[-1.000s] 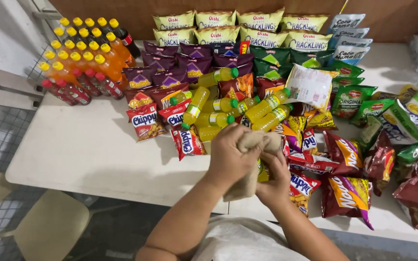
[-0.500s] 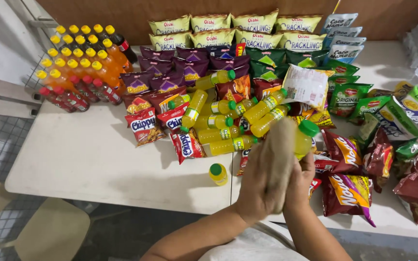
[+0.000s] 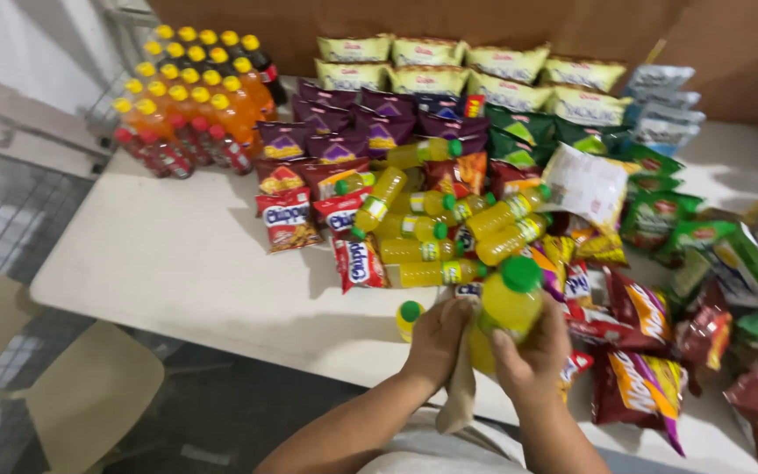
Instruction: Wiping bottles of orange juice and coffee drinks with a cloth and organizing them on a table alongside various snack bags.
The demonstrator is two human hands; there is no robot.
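My right hand [image 3: 532,355] is wrapped around a yellow bottle [image 3: 504,312], its green cap tilted up and away. My left hand [image 3: 436,342], nearer the small bottle [image 3: 409,318] on the bench [image 3: 195,263], grips a tan cloth [image 3: 461,395] against it.

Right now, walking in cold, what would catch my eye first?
Probably the yellow bottle with a green cap, held up near the table's front edge by the right hand, with the left hand pressing a beige cloth beside it. Behind lie more yellow bottles on bright snack bags.
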